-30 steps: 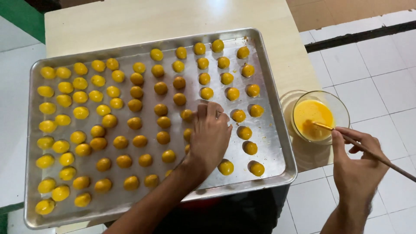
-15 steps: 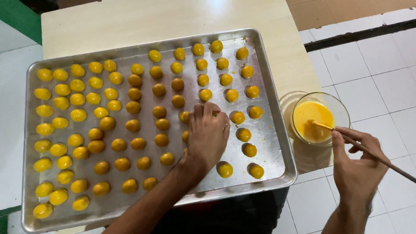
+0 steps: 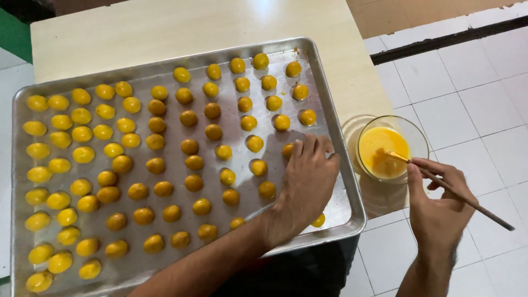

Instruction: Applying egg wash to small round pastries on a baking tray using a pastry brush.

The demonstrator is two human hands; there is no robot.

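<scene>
From the head view, a metal baking tray (image 3: 330,126) lies on a pale table (image 3: 165,27), its right end near the table's right edge. Rows of small round dough balls (image 3: 190,147) fill it; those toward the tray's left edge are brighter yellow, those in the middle and right darker and browner.

The left hand (image 3: 308,184) lies flat, palm down, on the tray near its right edge and front right corner, fingers spread loose and gripping nothing; the fingertips touch a ball (image 3: 288,149) there.

Just beside the tray's right edge, at the table's right edge, stands a glass bowl (image 3: 421,137) of yellow egg wash (image 3: 382,151). The right hand (image 3: 437,212) pinches a thin wooden brush (image 3: 456,192) between thumb and fingers, its tip dipped in the egg wash.
</scene>
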